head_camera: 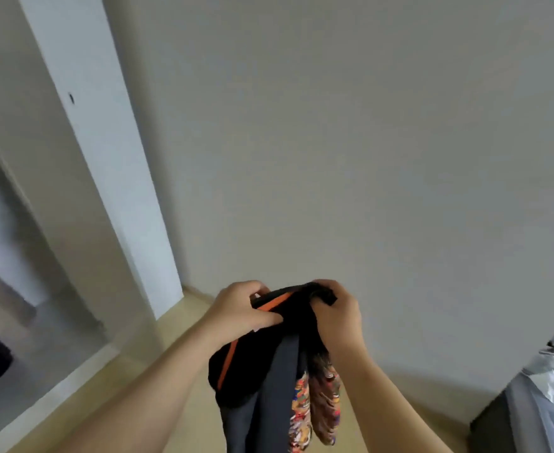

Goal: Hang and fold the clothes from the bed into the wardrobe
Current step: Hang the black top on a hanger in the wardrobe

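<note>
Gripping a bundle of garments (269, 371) at chest height, both hands are closed on its top edge: the left hand (236, 313) pinches the black piece with an orange stripe (225, 364), and the right hand (336, 317) clamps the dark band beside it. Below the hands hang a dark grey piece (269, 403) and a multicoloured patterned piece (315, 403), dangling loose over the pale wooden floor (177, 397).

The main risk, as I judge it, is that several items are held by one shared edge. If either hand shifts its hold to separate them, the patterned piece on the right looks likeliest to slip free and fall to the floor.

To the far left stands the open wardrobe (24, 256), its white door (105, 158) swung out, with blurred clothes already hanging inside. That door edge lies between the bundle and the opening, so trailing fabric could catch on it. At the right edge, part of the bed (547, 387) shows with pale fabric on it.
</note>
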### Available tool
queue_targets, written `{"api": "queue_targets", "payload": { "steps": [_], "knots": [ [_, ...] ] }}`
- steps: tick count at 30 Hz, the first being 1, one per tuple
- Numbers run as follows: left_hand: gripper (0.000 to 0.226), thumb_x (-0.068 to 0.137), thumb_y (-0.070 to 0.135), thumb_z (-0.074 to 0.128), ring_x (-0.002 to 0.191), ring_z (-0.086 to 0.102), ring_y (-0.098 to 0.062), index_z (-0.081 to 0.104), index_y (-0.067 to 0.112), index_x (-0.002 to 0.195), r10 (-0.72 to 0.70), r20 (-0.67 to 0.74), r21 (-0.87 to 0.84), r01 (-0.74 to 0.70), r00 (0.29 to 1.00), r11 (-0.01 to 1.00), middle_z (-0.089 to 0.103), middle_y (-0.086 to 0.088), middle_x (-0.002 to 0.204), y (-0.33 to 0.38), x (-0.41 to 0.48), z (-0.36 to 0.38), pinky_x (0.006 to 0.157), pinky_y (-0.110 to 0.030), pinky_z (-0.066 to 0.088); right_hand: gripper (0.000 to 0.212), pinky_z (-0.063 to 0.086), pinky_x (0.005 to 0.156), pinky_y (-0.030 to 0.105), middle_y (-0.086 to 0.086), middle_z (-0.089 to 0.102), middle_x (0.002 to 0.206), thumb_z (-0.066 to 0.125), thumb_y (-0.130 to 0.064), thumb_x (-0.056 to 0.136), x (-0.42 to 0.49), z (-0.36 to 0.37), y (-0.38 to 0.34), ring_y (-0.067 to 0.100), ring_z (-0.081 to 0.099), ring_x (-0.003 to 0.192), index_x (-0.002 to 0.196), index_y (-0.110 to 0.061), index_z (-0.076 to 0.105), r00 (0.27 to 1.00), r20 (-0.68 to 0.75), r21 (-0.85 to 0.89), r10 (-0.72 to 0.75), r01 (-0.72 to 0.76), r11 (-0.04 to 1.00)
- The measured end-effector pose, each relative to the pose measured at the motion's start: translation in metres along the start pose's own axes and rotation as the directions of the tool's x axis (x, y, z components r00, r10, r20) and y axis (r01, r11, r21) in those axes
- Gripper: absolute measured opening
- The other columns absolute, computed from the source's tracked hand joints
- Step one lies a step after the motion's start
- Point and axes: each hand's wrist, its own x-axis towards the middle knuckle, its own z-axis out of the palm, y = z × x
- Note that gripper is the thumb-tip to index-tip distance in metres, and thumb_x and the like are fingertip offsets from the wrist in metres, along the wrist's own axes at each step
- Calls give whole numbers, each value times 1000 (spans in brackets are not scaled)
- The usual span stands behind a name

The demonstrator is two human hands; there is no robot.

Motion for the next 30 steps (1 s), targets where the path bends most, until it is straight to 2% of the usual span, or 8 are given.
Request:
{"api": "queue_targets", "payload": {
  "steps": [3,6,11,13,15,17,22,30],
  "knots": [
    [19,73,18,64,69,56,-4,53,33,73,-11,-205,275,69,979,959,56,13,73,-31,-7,-59,52,-14,38,41,46,66,12,-16,63,77,51,6,81,8,53,-34,-2,59,75,76,-33,60,992,100,60,-82,77,995],
    [13,85,17,54,76,51,-16,51,29,81,-50,-471,409,268,881,872,51,7,85,-69,-14,-119,59,-25,35,42,41,56,1,-18,62,75,51,5,81,14,108,-72,-10,57,67,74,-35,60,969,182,129,-167,145,981],
    [13,87,11,43,75,49,-25,49,22,88,-280,-738,240,627,614,741,46,-3,97,-128,-45,-222,63,-32,40,37,41,52,1,-18,61,74,52,-1,83,27,191,-136,-13,57,64,74,-36,59,914,276,244,-297,232,942],
    [10,91,16,42,72,56,-24,51,18,93,-435,-745,0,653,505,757,53,-6,93,-143,-55,-260,57,-31,47,34,47,60,8,-16,63,74,53,-2,84,33,225,-156,-5,61,67,75,-34,60,885,328,272,-330,246,930],
    [15,95,18,42,62,59,-24,53,10,103,-667,-631,-478,478,396,737,56,-12,84,-149,-61,-295,45,-31,50,31,51,71,20,-12,65,78,54,-4,84,39,261,-168,5,62,76,76,-33,61,858,373,291,-352,253,923],
    [19,98,17,40,60,59,-25,48,4,109,-789,-479,-788,209,385,580,56,-14,80,-153,-66,-325,45,-38,48,28,51,73,26,-8,65,80,56,-5,85,45,299,-176,15,62,80,77,-32,62,838,416,315,-354,232,920],
    [14,99,8,33,65,55,-17,46,8,105,-789,-513,-856,-138,339,498,51,-8,80,-182,-62,-403,62,-35,49,25,53,72,31,-3,67,75,63,-3,83,67,386,-198,20,64,78,74,-27,64,746,578,330,-331,157,931],
    [27,92,2,39,64,47,-15,53,14,72,-761,-598,-789,-351,253,504,49,-5,74,-204,-71,-490,59,-25,41,10,54,63,30,9,66,82,65,-4,82,75,513,-224,22,64,76,86,-12,63,582,767,229,-270,145,963]
  ]
}}
